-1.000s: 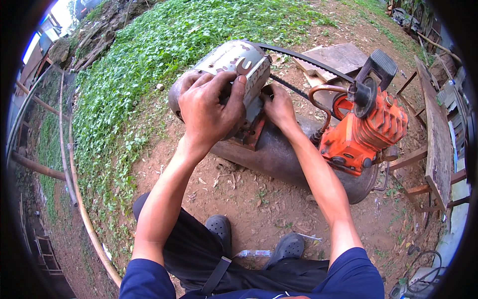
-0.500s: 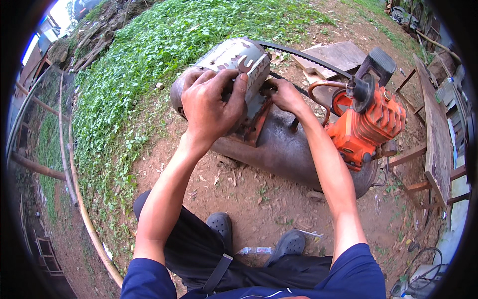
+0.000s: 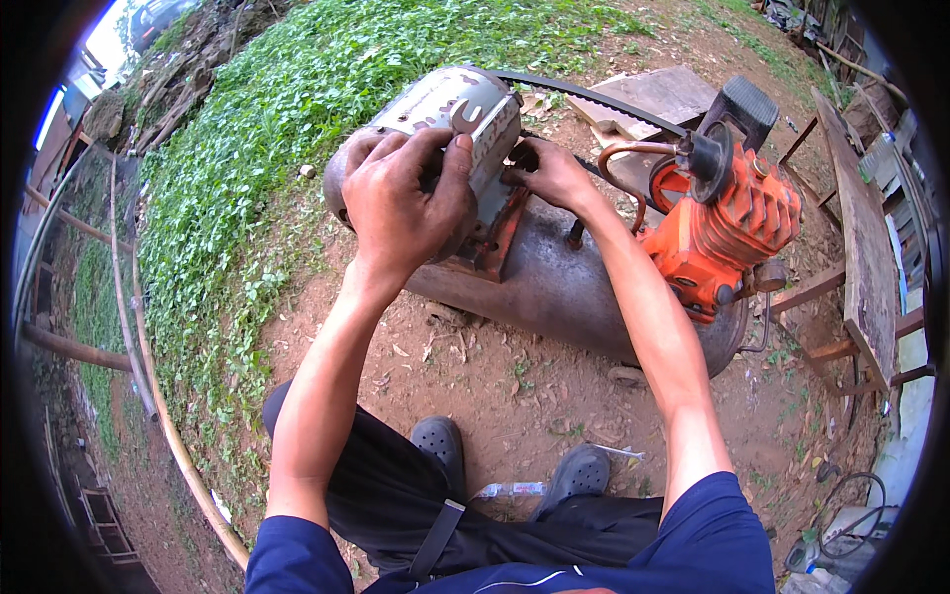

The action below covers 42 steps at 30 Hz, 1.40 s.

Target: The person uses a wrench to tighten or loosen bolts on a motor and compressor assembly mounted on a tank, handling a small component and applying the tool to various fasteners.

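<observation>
My left hand [image 3: 404,203] is closed around an open-end wrench [image 3: 467,116], whose forked jaw sticks up past the thumb and fingertips. It is over a grey electric motor [image 3: 421,97] with worn, peeling paint. Fingers bent, my right hand [image 3: 550,174] reaches to the motor's right end, by its orange mounting bracket [image 3: 503,238]. Whatever its fingertips grip there is hidden. Beneath lies a dark, rusty air tank [image 3: 554,292]. An orange compressor pump [image 3: 727,233] sits on the tank's right end, and a black drive belt [image 3: 594,97] runs towards it from the motor.
Wooden boards [image 3: 658,104] lie on the ground behind the belt. At the right stands a wooden bench [image 3: 861,238]. Green plants [image 3: 257,129] cover the ground at the back left, near a bamboo pole [image 3: 163,416]. A clear plastic wrapper [image 3: 512,489] lies between my shoes.
The whole scene has shifted slightly up and left in view. Both hands stay at the same places on the motor, and the wrench is still in my left hand.
</observation>
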Motion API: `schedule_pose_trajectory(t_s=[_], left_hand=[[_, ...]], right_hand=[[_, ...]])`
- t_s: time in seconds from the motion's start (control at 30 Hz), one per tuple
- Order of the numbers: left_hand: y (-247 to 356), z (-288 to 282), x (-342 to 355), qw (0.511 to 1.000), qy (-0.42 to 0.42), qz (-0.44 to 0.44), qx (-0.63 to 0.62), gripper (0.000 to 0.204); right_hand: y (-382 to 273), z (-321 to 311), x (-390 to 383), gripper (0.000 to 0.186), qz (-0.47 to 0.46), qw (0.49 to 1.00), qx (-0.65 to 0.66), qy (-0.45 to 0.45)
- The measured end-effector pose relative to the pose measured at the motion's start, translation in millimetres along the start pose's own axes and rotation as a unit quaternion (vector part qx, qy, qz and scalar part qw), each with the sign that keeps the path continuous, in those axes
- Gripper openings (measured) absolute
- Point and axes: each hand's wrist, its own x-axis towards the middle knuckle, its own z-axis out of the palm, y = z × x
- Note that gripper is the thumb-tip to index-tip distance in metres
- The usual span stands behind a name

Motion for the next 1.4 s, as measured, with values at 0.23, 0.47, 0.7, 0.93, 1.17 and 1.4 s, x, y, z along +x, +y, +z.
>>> schedule_pose_trajectory(t_s=[0.23, 0.47, 0.7, 0.93, 1.17, 1.4], left_hand=[[1, 1, 1, 1.0, 0.002, -0.001, -0.009, 0.013], [0, 1, 1, 1.0, 0.006, 0.0, -0.009, 0.012], [-3, 0, -1, 1.0, 0.007, 0.007, -0.002, 0.011], [0, 3, 0, 0.999, -0.015, -0.016, -0.033, 0.01], [-5, -10, -3, 0.968, -0.014, -0.143, -0.207, 0.019], [17, -49, -18, 0.922, -0.024, -0.225, -0.314, 0.026]], right_hand=[[11, -1, 4, 0.028, -0.037, 0.999, -0.016, -0.031], [-1, -17, 3, 0.029, 0.044, 0.998, 0.011, -0.032], [-1, -4, 6, 0.027, 0.19, 0.968, 0.154, 0.05], [15, -8, 29, 0.049, 0.233, 0.971, -0.02, -0.045], [-18, -17, 27, 0.064, 0.189, 0.954, -0.14, -0.184], [14, -25, 20, 0.052, 0.246, 0.954, 0.05, -0.163]])
